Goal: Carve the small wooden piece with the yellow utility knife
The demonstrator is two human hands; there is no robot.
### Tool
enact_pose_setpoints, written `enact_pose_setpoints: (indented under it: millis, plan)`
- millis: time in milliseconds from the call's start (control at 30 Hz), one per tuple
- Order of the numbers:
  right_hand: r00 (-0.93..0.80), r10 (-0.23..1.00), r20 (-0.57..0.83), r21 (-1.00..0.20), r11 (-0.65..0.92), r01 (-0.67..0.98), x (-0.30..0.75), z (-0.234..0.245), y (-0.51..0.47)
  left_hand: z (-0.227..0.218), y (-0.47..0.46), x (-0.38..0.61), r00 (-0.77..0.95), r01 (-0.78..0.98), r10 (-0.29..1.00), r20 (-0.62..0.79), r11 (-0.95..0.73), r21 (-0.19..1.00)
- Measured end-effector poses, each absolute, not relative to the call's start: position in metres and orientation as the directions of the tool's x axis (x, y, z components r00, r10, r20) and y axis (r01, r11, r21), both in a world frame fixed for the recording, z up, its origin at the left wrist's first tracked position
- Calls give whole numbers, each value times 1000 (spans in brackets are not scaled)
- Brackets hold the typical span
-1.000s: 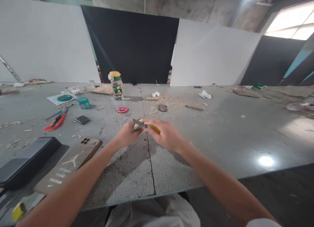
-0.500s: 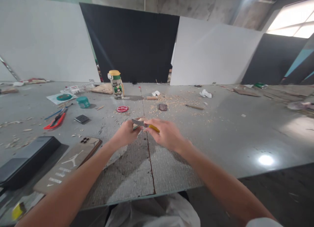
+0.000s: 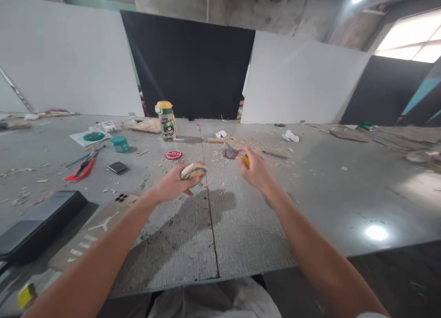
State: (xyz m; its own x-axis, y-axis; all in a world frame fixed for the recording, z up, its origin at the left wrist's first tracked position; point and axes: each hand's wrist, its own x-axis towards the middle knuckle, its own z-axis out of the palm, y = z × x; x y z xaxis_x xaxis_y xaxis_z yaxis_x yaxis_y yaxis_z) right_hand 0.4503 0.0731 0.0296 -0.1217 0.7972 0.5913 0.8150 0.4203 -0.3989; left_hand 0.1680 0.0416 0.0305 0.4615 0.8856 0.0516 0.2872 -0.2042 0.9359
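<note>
The left fingers hide the left end of the painted piece [image 3: 193,171], and its underside does not show. The right fist covers most of the yellow handle of the knife [image 3: 245,160], leaving a short stretch of it in sight. Whether the blade touches the dark block [image 3: 230,154] behind it or passes above it, I cannot tell. At eight o'clock from the piece, the left forearm covers part of the phone [image 3: 103,221]; further out that way, the left edge cuts off the black case [image 3: 44,221]. A yellow thing [image 3: 26,295] in the seven o'clock corner is too blurred to make out.

The left hand [image 3: 172,185] is curled, gripping the piece between its digits, with a fingertip showing below it. The right hand [image 3: 255,169] is folded tightly round the knife handle. The two hands are apart, the right one at about two o'clock from the piece.

The piece is held above the table [image 3: 248,235], near its seam. Its long axis runs roughly from nine to three, the right end slightly raised, and its green-banded side faces the wearer. The knife blade points to ten o'clock. The bottle [image 3: 168,120] stands upright at eleven o'clock from the piece; the red disc [image 3: 174,154] lies nearer, at ten.
</note>
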Motion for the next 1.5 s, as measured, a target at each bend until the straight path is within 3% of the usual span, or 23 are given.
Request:
enact_pose_setpoints:
  millis: [167, 333, 600, 767, 1067, 1500]
  plan:
    - [-238, 822, 517, -521, 523, 675, 410, 33, 53, 21, 38, 176, 511, 73, 859, 21, -68, 995]
    - [-385, 779, 495, -460, 611, 644, 380, 41, 34, 16, 38, 178, 532, -92, 844, 68, -22, 995]
    - [-434, 719, 543, -413, 678, 608, 378, 26, 35, 16, 43, 175, 438, 269, 876, 201, -341, 901]
    - [-469, 687, 555, -382, 711, 590, 384, 17, 34, 17, 43, 171, 412, 407, 878, 243, -416, 814]
    - [-512, 683, 522, -359, 720, 595, 385, 20, 29, 21, 38, 168, 450, 568, 841, 301, -530, 630]
    - [-415, 720, 556, -323, 647, 691, 381, 24, 20, 17, 44, 170, 390, 601, 838, 381, -545, 585]
